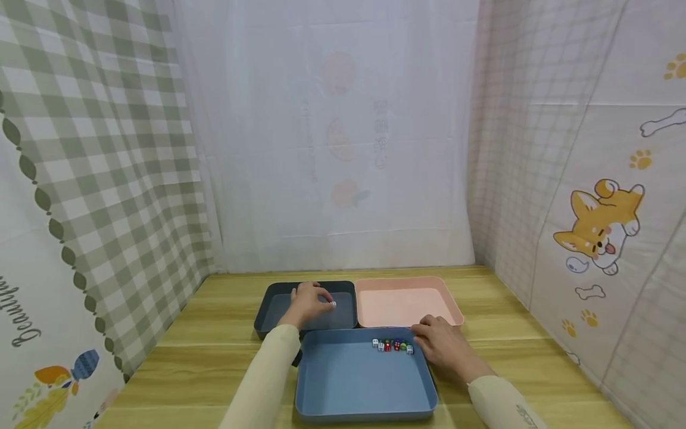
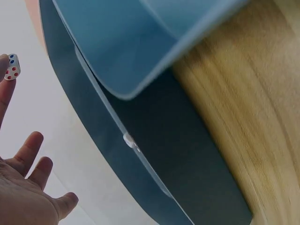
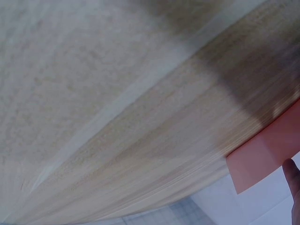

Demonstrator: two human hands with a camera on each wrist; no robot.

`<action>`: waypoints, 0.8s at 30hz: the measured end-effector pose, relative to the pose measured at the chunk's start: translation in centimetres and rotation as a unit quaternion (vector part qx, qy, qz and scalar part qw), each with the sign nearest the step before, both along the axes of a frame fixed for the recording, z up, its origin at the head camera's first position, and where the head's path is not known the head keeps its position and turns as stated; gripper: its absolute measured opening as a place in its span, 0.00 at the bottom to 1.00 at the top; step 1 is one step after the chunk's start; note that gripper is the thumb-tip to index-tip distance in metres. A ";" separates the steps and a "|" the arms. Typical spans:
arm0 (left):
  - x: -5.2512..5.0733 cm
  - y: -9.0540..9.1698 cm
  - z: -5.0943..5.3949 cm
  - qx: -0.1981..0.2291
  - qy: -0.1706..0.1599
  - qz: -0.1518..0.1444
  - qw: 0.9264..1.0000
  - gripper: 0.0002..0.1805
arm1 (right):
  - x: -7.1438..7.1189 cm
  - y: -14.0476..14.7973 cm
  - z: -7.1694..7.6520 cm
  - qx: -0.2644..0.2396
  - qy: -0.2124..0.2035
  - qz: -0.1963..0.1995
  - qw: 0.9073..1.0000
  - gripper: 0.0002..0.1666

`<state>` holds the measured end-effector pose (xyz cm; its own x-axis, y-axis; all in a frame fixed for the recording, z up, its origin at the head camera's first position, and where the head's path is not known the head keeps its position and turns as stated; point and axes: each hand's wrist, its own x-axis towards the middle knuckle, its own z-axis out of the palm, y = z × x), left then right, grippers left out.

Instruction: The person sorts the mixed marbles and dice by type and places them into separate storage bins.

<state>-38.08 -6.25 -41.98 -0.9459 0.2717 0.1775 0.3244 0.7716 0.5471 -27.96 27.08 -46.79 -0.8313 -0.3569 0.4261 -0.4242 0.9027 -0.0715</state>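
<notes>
My left hand [image 1: 309,305] is over the dark tray [image 1: 261,316] at the back left. Between thumb and finger it pinches a white die [image 2: 13,67] with red and blue dots; its other fingers are spread loosely. In front stands a blue-grey tray [image 1: 364,381], with several small dice [image 1: 396,345] in white, red and green near its far right corner. My right hand [image 1: 442,345] lies at that corner, its fingers loosely bent with nothing seen in them. Only one fingertip [image 3: 290,171] shows in the right wrist view, near the pink tray's wall.
A pink tray [image 1: 407,304] stands at the back right, beside the dark one and behind the blue-grey one. All three sit on a wood-grain table [image 1: 214,357]. Cloth curtains [image 1: 343,238] hang behind and at both sides.
</notes>
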 end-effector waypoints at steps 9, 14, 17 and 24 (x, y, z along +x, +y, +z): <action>-1.4 -1.3 0.0 0.030 -0.021 0.021 0.999 0.05 | 0.0 0.0 0.1 0.005 0.004 -0.003 1.000 0.13; -1.9 -2.1 0.1 0.049 -0.018 0.035 0.998 0.06 | 0.0 0.1 0.1 0.005 0.002 -0.004 1.000 0.13; -1.9 -2.5 0.0 0.052 -0.016 0.044 0.998 0.06 | -0.1 0.2 0.1 0.006 -0.003 -0.004 1.000 0.13; -2.1 -3.6 -0.9 0.048 -0.020 0.065 0.996 0.07 | -0.2 0.1 -0.1 0.009 0.007 0.001 1.000 0.13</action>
<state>-40.22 -9.82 -42.87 -0.9790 0.1291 0.1576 0.2004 0.7494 0.6311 -28.16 27.14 -46.90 -0.8245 -0.3670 0.4307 -0.4274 0.9027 -0.0489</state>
